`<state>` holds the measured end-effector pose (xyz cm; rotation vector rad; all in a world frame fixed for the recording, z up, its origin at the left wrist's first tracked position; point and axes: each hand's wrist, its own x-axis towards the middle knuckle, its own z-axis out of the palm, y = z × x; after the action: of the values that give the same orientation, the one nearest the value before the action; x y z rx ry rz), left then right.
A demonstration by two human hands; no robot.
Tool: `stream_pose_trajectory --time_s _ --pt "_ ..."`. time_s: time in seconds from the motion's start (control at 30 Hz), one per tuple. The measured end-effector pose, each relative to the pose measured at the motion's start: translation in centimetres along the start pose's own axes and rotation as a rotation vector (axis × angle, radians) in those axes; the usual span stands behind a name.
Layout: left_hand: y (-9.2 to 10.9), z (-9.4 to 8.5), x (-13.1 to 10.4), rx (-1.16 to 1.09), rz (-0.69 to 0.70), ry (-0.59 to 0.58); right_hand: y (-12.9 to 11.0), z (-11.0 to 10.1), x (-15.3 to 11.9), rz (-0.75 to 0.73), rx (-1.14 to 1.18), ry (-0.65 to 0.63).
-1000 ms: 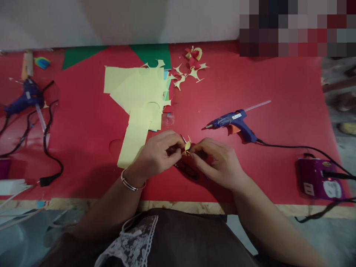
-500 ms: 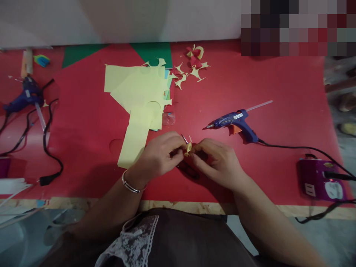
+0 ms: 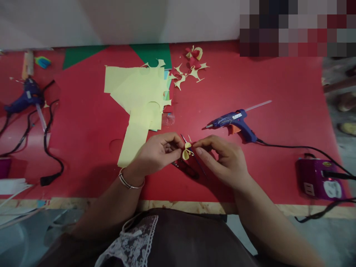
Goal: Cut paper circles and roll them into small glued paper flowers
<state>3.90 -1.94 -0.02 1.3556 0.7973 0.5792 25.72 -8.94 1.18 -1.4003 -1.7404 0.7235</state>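
Between my hands is a small yellow paper butterfly (image 3: 186,152) with rounded wings and thin curled strips. My left hand (image 3: 161,152) pinches its left side between thumb and forefinger. Close by on the right, my right hand (image 3: 219,157) has thumb and forefinger drawn together at the curled strips; whether anything is between those fingertips is hidden. Under the hands lies a dark-handled pair of scissors (image 3: 189,170), partly covered, along with a thin dark stick (image 3: 201,170). A narrow yellow paper sliver (image 3: 189,138) is just beyond the butterfly.
Yellow paper sheets (image 3: 136,87) overlap at centre left, with paper offcuts (image 3: 194,74) behind. A blue glue gun (image 3: 232,120) lies right, its cord running to a purple box (image 3: 319,180). Another glue gun (image 3: 26,96) and a black cable (image 3: 46,148) are on the left.
The butterfly has turned, so its rounded wings and curled strips now show more fully. My right hand has drawn slightly right, and the dark stick below has come into view.
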Motion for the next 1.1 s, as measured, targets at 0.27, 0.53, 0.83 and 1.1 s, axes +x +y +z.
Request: stream_pose_trajectory --time_s 0.27,0.53,0.83,1.1 --pt "0.7 -0.3 0.3 -0.204 -0.102 -0.059 -0.2 0.0 -0.1 -0.149 0.008 0.031" --pt "0.9 -0.3 0.2 -0.205 -0.132 -0.129 -0.2 0.3 0.1 -0.260 -0.019 0.023" --pt "1.1 0.1 0.4 -0.190 -0.166 -0.108 -0.2 0.5 0.1 -0.287 -0.011 0.034" --pt "0.4 0.0 0.4 -0.282 -0.206 0.041 0.4 0.4 -0.1 -0.241 -0.036 0.056"
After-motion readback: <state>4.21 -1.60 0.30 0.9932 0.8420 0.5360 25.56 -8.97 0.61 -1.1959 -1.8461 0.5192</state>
